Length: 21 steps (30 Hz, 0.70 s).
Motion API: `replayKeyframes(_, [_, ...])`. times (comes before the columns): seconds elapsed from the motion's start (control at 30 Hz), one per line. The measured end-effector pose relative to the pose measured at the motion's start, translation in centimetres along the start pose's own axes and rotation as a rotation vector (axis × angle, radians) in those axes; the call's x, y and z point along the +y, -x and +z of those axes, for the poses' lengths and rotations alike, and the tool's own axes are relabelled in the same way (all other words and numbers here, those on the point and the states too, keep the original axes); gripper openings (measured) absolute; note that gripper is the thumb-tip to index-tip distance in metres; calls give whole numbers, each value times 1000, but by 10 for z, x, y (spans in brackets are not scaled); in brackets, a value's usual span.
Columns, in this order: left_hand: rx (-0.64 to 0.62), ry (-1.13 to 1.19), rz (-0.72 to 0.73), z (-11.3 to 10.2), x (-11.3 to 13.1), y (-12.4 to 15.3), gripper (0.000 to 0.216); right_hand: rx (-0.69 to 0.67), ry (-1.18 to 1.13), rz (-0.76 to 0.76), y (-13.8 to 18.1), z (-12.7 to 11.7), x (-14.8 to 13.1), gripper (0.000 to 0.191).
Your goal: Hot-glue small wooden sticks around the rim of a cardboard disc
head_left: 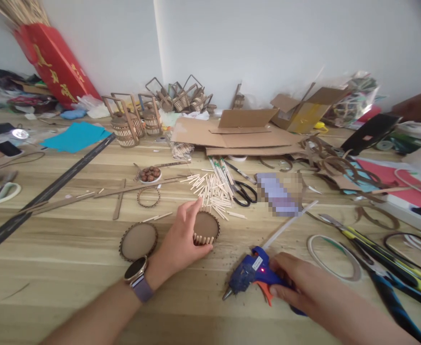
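the round cardboard disc [205, 227] lay flat on the worktop [70, 268] near the middle of the view, a short row of small sticks standing along its near rim. the left hand [183, 242] sat against the disc's left side, thumb and fingers curved round its edge in a loose pinching grip, the forefinger raised toward the heap of loose sticks [214, 191] just beyond. the glue gun [251, 275] lay to the right of the disc and nearer the person, well apart from it, its long axis slanted, nozzle pointing down-left and the clear glue stick trailing up-right. the right hand [297, 285] was closed round its handle, a finger by the orange trigger. so the left hand was the nearer to the disc. a second, toothed disc [138, 241] lay just left of the left wrist, and black scissors [244, 191] beyond the stick heap.
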<state>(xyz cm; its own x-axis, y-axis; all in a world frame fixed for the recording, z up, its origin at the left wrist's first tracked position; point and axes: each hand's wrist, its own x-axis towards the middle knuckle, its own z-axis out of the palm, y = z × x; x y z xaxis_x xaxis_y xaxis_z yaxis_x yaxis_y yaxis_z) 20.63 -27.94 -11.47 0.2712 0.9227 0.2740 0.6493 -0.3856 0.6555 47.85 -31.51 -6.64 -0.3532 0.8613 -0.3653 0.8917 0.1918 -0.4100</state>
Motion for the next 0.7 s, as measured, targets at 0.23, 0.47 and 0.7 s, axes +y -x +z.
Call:
replayKeyframes(0.23, [4,-1,-10,0,1,0,104,180,-169,-30,12,-2,7,23])
replayKeyframes(0.47, [9,-16,10,1,0,0,106,118,-460,59,-4,-7,8,16])
replayKeyframes(0.7, [6,-25,18,1,-1,1,109,81,-627,14,-34,7,17,28])
